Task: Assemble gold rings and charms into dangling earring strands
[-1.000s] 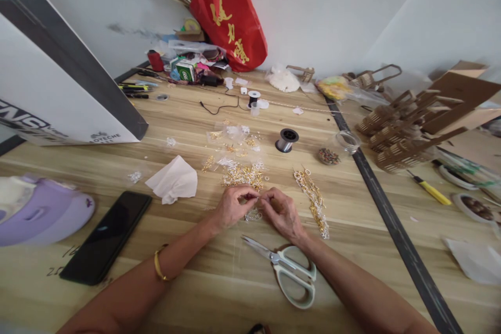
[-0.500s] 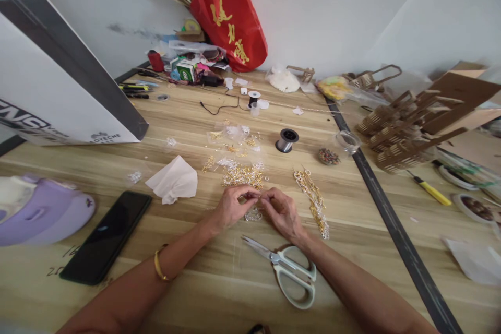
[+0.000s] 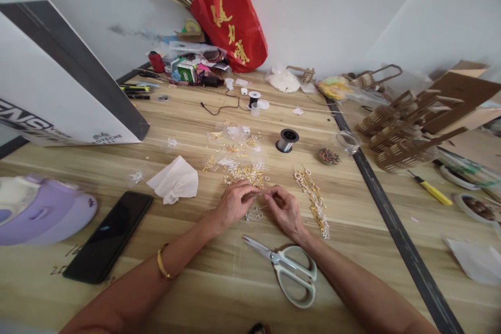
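My left hand (image 3: pixel 236 202) pinches something thin and tiny at its fingertips, perhaps the end of a beaded string; its kind is too small to tell. Just across a narrow gap, my right hand (image 3: pixel 283 207) is pinched too, on something I cannot make out. Below the fingertips a silvery beaded strand (image 3: pixel 254 214) lies coiled on the table. Right behind my left hand spreads a pile of gold and silver beads (image 3: pixel 245 175). Several finished-looking gold and silver strands (image 3: pixel 312 198) lie right of my right hand. White-handled scissors (image 3: pixel 287 271) rest in front of my wrists.
A black phone (image 3: pixel 107 237), a white tissue (image 3: pixel 175 180) and a purple device (image 3: pixel 50 211) are at left. Behind the beads stands a wire spool (image 3: pixel 287 140). Farther right are a tipped clear jar (image 3: pixel 347 142), woven baskets (image 3: pixel 399 135) and a yellow cutter (image 3: pixel 432 190).
My fingertips have moved slightly apart, the right hand shifting a little to the right. The left hand stays almost in place.
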### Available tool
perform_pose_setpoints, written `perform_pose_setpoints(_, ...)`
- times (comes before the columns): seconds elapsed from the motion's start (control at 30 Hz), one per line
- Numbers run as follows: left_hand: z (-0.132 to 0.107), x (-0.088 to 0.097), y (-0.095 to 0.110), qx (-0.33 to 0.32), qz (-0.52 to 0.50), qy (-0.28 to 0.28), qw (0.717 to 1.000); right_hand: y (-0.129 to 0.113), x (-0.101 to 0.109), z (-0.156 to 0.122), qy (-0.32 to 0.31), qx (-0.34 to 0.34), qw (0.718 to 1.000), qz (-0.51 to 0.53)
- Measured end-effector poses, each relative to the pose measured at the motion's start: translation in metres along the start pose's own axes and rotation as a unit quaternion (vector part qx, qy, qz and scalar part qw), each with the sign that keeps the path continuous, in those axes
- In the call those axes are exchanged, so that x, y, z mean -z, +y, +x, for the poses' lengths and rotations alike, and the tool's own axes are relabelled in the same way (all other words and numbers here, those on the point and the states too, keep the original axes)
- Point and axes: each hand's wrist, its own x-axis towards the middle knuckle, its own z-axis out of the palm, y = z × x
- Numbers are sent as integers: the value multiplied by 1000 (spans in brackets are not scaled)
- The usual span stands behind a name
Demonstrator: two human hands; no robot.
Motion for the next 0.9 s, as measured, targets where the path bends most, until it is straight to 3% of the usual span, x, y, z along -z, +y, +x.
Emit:
perform_pose_setpoints(0.2, 4, -4, -1, -38, 128, -65, 989, 0, 1, 1, 11, -1, 1000, 3)
perform_pose_setpoints(0.57, 9, -4, 9, -33, 229, -94, 968, -7, 1, 2, 11, -6, 1000, 4)
perform_pose_setpoints(0.73, 9, -3, 8, -38, 225, -100, 968, -8, 0, 2, 13, -12, 1000, 9)
perform_pose_setpoints(0.9, 10, -6, 3, -33, 140, -35, 989, -8, 1, 1, 15, -5, 1000, 6)
